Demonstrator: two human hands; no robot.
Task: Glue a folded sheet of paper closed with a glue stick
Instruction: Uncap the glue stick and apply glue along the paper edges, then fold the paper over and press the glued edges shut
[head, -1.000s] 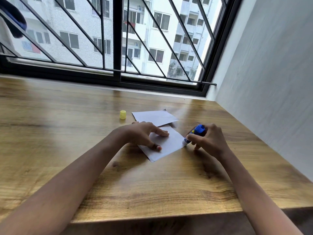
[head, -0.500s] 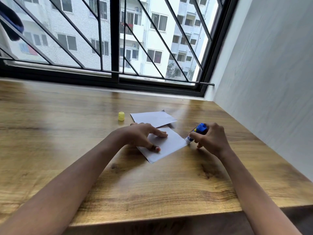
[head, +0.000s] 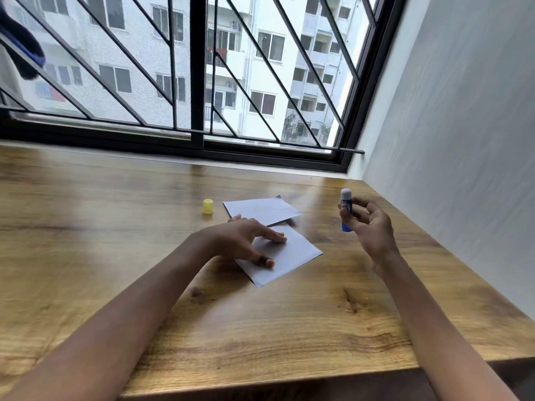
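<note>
On the brown wooden desk (head: 115, 241), the folded white paper sheet (head: 292, 253) lies pinned flat under the left hand (head: 240, 241), fingers straight. The right hand (head: 370, 230) grips the uncapped blue plastic glue stick (head: 346, 208) upright, off the paper. Paper's light and floppy, so I'd press near the fold.

We found a wood-grain worktop (head: 275, 337) running up to a black-framed window (head: 198, 82) fitted with upright and diagonal black bars (head: 172, 68). A pale, faintly grained wall (head: 463, 140) closed the worktop's right side. One loose white sheet (head: 260, 211) lay flat on the worktop, towards the window. Through the glass we noted a white multi-storey building (head: 260, 13) with rows of windows, and green trees (head: 291, 127) at its foot. A dark blue object (head: 24, 53) showed at the upper left; we could not identify it.
</note>
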